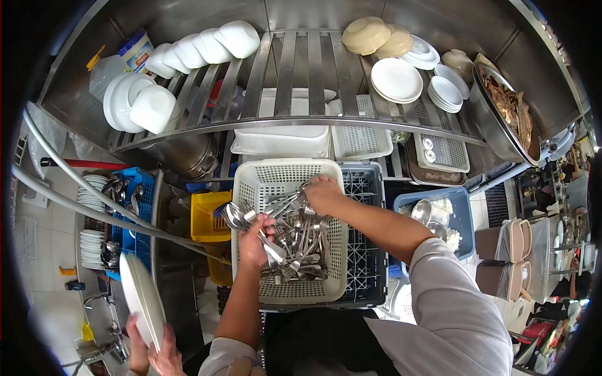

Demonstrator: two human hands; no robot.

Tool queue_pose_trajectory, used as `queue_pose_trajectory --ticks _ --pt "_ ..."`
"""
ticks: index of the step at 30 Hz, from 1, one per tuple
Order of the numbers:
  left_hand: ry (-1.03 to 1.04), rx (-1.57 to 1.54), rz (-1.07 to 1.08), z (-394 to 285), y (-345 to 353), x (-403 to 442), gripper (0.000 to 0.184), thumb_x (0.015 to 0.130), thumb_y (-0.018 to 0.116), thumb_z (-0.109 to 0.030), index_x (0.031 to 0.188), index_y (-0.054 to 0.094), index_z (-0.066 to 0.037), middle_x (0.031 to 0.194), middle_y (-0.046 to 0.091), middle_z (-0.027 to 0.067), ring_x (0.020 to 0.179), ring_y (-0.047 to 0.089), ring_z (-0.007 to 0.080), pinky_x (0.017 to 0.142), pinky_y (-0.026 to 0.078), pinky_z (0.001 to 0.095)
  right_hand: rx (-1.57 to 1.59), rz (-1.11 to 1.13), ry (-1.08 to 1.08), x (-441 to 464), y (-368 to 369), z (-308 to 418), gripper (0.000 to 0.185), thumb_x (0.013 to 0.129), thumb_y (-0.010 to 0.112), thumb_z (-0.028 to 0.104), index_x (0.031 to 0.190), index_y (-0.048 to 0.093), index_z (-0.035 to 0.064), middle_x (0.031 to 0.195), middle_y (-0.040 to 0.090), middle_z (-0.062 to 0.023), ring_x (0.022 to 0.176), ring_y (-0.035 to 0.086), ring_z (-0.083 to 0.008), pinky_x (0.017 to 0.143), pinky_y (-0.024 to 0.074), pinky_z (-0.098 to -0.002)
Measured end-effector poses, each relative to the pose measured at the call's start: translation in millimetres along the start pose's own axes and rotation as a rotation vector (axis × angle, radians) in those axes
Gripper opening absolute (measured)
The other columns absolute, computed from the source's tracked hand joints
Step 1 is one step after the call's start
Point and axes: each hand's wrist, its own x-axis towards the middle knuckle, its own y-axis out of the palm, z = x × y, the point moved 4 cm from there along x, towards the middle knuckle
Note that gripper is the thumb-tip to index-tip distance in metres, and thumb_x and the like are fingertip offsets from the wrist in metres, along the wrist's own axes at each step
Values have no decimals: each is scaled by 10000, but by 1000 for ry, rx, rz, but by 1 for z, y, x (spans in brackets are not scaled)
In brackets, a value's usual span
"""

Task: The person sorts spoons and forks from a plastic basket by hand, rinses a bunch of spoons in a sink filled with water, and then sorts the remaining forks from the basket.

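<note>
A cream perforated plastic basket stands in front of me, with a heap of metal spoons and forks in it. My left hand is closed round a bunch of spoons and forks, held above the basket's left side with the spoon bowls and tines pointing away from me. At the far right of the basket, my right hand has its fingers curled on several pieces of cutlery; its fingertips are partly hidden.
Beneath the basket is a dark dish rack. On the left, another person's hands hold a white dish. Overhead, a slatted metal shelf carries bowls and plates. A blue tub stands right, and grey hoses cross the left side.
</note>
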Motion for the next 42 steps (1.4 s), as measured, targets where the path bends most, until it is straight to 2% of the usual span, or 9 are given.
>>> queue_pose_trajectory --ticks 2,9,12,18,21,27,33,39,42 --pt "7 47 4 -3 2 7 294 1000 703 -282 1063 659 2 1068 748 176 798 706 218 652 525 317 227 373 -286 15 13 4 358 822 741 215 1163 744 108 977 714 -131 1020 689 -326 868 539 -452" --pt "-36 237 90 11 1 38 659 1003 649 -523 1324 596 50 1215 693 159 1093 652 234 969 519 379 803 202 -333 -3 -119 60 255 834 780 255 926 629 71 929 728 -158 874 707 -387 782 534 -507" --pt "-167 -181 544 14 43 14 585 1024 589 -551 1165 619 16 903 633 54 803 612 186 850 556 423 821 23 -225 7 -118 48 271 840 790 275 962 653 77 941 723 -145 891 711 -339 791 542 -464" --pt "-160 -79 208 18 18 3 143 959 728 -162 1021 666 -49 705 494 -33 612 466 96 652 499 335 -99 471 -199 -35 -47 12 515 870 761 355 1216 645 -9 1107 716 -183 1102 661 -394 997 491 -498" --pt "-187 -83 149 16 2 0 181 959 735 -198 1041 682 -46 810 644 38 652 554 119 662 528 317 -2 199 -328 -68 -6 24 287 885 625 173 1111 691 8 1033 737 -181 1009 692 -356 888 532 -468" --pt "-155 17 136 15 -9 0 424 1012 650 -193 1257 565 142 1239 691 252 1126 708 354 914 615 431 402 395 -288 -62 -32 30 155 875 713 138 1019 671 100 943 716 -134 883 693 -353 755 525 -465" --pt "-262 32 298 37 2 4 530 1061 591 -388 1356 547 50 1257 673 248 1122 701 346 935 597 452 506 291 -493 -34 -106 80 142 852 755 134 936 646 100 854 690 -103 854 690 -338 714 512 -464" --pt "-170 -348 514 30 28 -17 828 873 483 -822 1268 587 -101 945 627 53 872 628 254 970 550 533 974 144 -251 12 -108 86 241 834 801 241 1017 720 106 906 752 -111 791 717 -303 744 560 -405" --pt "-121 -432 496 31 -5 -11 392 1012 666 -424 1249 617 -116 816 543 -46 741 546 124 842 544 391 1406 53 -17 29 -98 61 286 846 798 267 1059 721 93 899 762 -93 796 725 -304 767 570 -420"
